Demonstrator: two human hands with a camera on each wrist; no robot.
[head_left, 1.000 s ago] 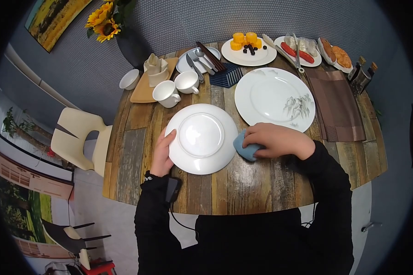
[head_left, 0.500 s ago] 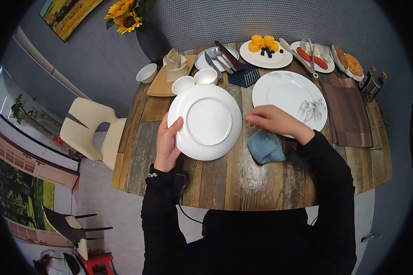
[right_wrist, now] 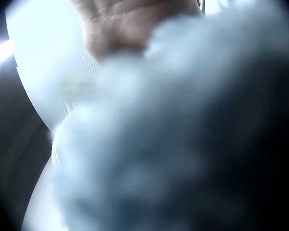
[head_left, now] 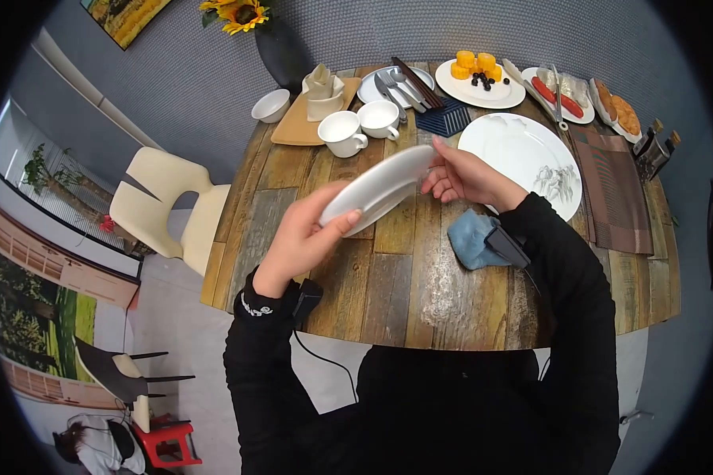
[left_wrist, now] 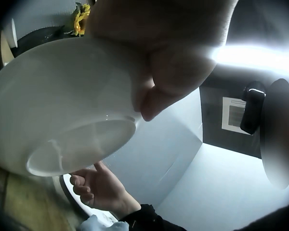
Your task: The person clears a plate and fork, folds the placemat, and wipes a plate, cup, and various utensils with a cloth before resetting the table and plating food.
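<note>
Our left hand (head_left: 299,237) is pinching a plate (head_left: 382,188); for our right hand (head_left: 469,179), we cannot tell. Cups (head_left: 341,135) are standing toward the bench's (head_left: 372,305) far edge, cloth (head_left: 469,239) nearer.

White plate (head_left: 384,182) tipped, blue cloth (head_left: 467,245) let go
My left hand (head_left: 297,237) has turned the plate nearly edge-on; my right hand (head_left: 461,170) has come to its rim, the cloth left toward the surface's (head_left: 388,293) near edge.

Your handheld plate (head_left: 382,187) is plain white, the cloth (head_left: 467,236) blue, your sleeves (head_left: 576,277) black. Before you, the larger plate (head_left: 519,162) is white with grey landscape motifs, the placemat (head_left: 615,198) banded brown, the worktop (head_left: 388,293) mottled brown.
</note>
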